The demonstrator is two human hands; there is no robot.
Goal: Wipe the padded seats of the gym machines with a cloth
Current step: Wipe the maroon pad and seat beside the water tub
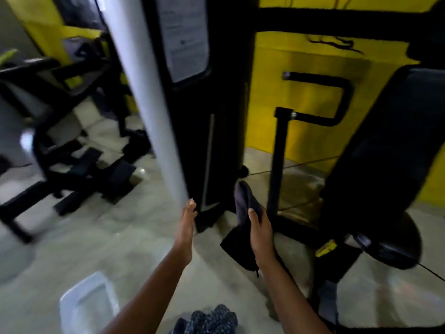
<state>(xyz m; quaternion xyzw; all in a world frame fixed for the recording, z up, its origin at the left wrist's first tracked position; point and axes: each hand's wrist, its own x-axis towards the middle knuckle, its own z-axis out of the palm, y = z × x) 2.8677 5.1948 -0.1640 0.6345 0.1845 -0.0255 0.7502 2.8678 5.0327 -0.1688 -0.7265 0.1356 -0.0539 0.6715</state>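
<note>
My right hand point(258, 227) grips a dark grey cloth point(243, 213), which sticks up above the fingers and hangs down below the palm. My left hand point(186, 220) reaches forward with straight fingers, its tips at the lower end of a white pole point(149, 92). It holds nothing. To the right stands a gym machine with a black padded backrest point(375, 145) and a round black padded seat point(395, 247) low down. The whole picture is motion-blurred.
A tall black weight-stack column point(216, 116) stands straight ahead against a yellow wall point(301, 75). A black upright post with a bent handle point(320, 100) is beside it. More black gym equipment point(67, 153) fills the left. A white tub point(86, 307) lies on the grey floor.
</note>
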